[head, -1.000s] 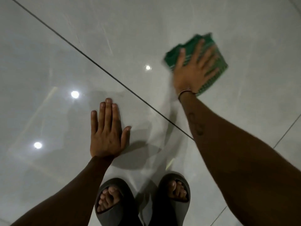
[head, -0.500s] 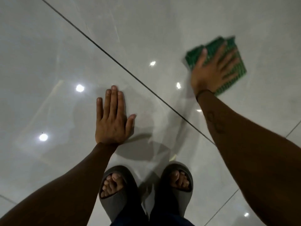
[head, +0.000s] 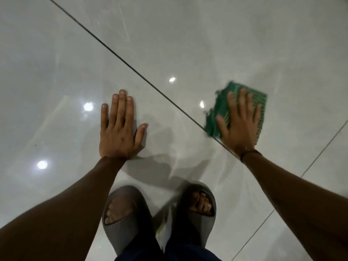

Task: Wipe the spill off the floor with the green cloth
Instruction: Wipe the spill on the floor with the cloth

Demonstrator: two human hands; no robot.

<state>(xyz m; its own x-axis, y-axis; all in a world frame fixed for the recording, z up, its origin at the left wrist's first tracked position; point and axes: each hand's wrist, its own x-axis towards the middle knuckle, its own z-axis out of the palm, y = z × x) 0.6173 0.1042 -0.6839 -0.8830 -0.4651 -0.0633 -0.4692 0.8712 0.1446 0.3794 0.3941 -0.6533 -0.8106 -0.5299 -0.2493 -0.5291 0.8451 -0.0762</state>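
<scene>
— What have I got on the right side?

— My right hand (head: 239,123) lies flat with its fingers spread on the green cloth (head: 222,110), pressing it to the floor (head: 207,34) on the right, just across the dark grout line (head: 131,69). Both are smeared with motion blur, so I cannot make out the cloth's weave or its far edge cleanly, and the palm hides its middle.

— And the left?

— My left hand (head: 118,127) is open, palm down on the tile, fingers together and thumb out, well apart from the cloth. It holds nothing.

— Can you see the spill?

— Not surely. The glossy tile throws back ceiling lights and faint streaks (wet or only glare, I cannot tell). Near me, two grey slides (head: 128,223) stand between my forearms; the bottom edge cuts off their heels, and the frame's sides cut off both arms.
</scene>
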